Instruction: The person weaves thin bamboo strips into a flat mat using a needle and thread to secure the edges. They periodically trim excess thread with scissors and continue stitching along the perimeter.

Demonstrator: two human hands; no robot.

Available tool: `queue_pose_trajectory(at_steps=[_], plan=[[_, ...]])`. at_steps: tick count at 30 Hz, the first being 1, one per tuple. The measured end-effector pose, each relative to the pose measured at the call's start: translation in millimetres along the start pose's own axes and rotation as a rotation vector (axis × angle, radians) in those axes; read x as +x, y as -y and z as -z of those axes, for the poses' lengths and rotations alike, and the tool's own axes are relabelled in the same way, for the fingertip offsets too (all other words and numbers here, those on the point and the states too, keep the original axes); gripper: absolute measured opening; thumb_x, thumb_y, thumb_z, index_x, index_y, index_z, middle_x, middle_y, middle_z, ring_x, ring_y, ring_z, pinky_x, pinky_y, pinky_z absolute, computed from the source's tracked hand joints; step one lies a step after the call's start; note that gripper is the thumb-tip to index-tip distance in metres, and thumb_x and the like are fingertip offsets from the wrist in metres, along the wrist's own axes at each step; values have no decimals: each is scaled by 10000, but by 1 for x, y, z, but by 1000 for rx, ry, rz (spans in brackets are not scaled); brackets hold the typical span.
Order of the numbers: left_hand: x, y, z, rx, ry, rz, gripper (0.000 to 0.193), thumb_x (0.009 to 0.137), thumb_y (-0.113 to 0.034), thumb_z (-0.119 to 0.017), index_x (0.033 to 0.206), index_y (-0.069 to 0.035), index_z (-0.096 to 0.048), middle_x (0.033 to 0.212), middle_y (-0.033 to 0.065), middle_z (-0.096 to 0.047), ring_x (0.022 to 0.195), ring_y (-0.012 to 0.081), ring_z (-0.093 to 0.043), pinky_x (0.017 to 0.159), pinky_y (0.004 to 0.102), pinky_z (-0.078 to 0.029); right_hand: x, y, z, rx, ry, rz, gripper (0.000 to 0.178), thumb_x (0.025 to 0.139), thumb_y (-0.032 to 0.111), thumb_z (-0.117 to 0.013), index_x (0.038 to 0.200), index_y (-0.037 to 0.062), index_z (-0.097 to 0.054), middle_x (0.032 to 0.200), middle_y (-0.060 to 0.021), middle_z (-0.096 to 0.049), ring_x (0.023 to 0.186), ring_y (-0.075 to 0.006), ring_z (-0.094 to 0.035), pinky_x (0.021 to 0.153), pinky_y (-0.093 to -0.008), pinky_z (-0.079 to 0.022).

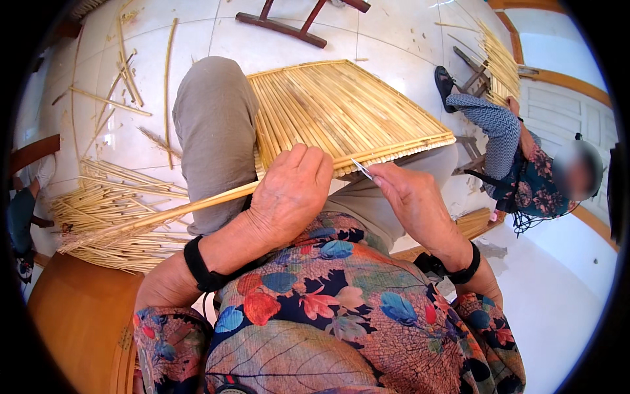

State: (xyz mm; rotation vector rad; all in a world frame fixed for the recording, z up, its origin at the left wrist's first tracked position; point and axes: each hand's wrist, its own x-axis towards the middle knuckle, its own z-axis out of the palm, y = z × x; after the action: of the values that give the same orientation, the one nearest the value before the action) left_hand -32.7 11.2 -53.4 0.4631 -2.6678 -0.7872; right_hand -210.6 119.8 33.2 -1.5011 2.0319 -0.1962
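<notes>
Left fingers (pixel 310 156) clamp pale stalks (pixel 223 197), right fingers (pixel 388 177) a slim metal tool (pixel 361 169).

Pale tiled floor (pixel 387 39); white wall (pixel 558 289); panelled white door (pixel 558 118) in orange-brown frame (pixel 571 86); dark-red wooden furniture legs (pixel 282 30)
</notes>
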Motion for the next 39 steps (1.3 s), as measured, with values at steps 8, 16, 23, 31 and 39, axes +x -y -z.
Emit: queue_pose_trajectory(at_steps=[8,16,23,31,39], plan=[[1,1,0,-2,11,-6,316,752,-99,-578,1044,22,-567,898,118,-510,841,268,-532,726,354,-473,2,2,-4,-86,-68,51,245,858,57,-645,1100,72,-613,895,-131,-604,805,-357,-621,651,-425,-506],[1,0,2,1,15,-7,305,757,-96,-570,1038,21,-564,892,120,-501,834,272,-529,723,359,-469,8,-6,-16,-5,-106,83,219,849,27,-632,1067,54,-617,883,-142,-568,788,-344,-613,653,-404,-505],[2,1,-3,11,-50,-33,215,729,-105,-567,918,-1,-558,833,103,-485,800,253,-520,696,346,-456,7,0,-14,3,-85,47,248,859,-62,-603,1095,13,-625,865,-156,-564,773,-319,-608,673,-352,-493],[-3,1,-4,-55,-37,-36,297,725,-111,-565,992,19,-575,862,116,-499,828,269,-527,721,352,-464,12,1,-12,-126,-65,100,168,829,-6,-565,980,44,-617,855,-156,-560,783,-360,-607,645,-421,-506],[-5,1,-10,-57,-74,-59,231,735,-113,-562,930,12,-563,850,116,-495,819,263,-524,735,351,-466,15,8,-17,-228,-79,92,74,810,-11,-554,874,25,-556,811,-157,-517,711,-370,-570,604,-445,-474]])
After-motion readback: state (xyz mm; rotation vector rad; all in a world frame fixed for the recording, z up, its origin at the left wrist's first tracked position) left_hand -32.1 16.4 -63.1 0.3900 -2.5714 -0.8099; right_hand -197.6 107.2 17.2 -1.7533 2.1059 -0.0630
